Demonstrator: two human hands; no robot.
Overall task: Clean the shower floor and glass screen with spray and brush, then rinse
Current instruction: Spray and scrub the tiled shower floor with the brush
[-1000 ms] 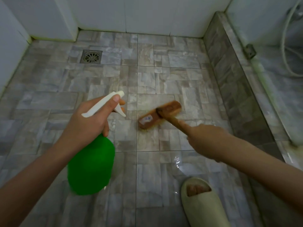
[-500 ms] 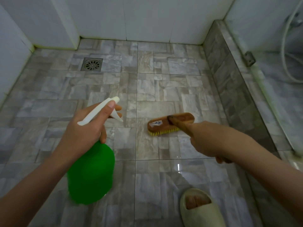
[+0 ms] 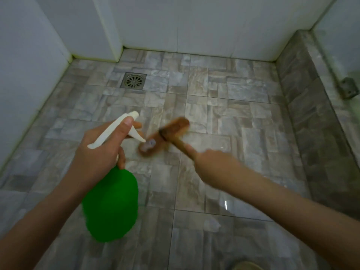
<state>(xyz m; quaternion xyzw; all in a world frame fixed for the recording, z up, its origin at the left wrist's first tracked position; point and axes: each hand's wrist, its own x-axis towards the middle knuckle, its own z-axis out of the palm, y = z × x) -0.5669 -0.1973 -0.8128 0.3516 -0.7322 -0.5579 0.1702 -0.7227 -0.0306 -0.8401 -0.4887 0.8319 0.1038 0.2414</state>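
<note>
Green bottle [image 3: 111, 205] hangs from the left grip [image 3: 97, 151], whose fingers curl round its white trigger head, thumb on top. Right grip [image 3: 210, 162] is closed round the brush [image 3: 165, 135] handle, forefinger laid along it. The blurred brush head is down at the tiled floor [image 3: 224, 114], just beside the trigger's tip. Drain [image 3: 133, 80] lies near the far wall, well apart.

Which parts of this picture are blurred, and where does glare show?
Head view: the brush is smeared by motion, the right hand soft; the left hand and spray bottle look sharper; a glare streak sits on the floor tiles.
</note>
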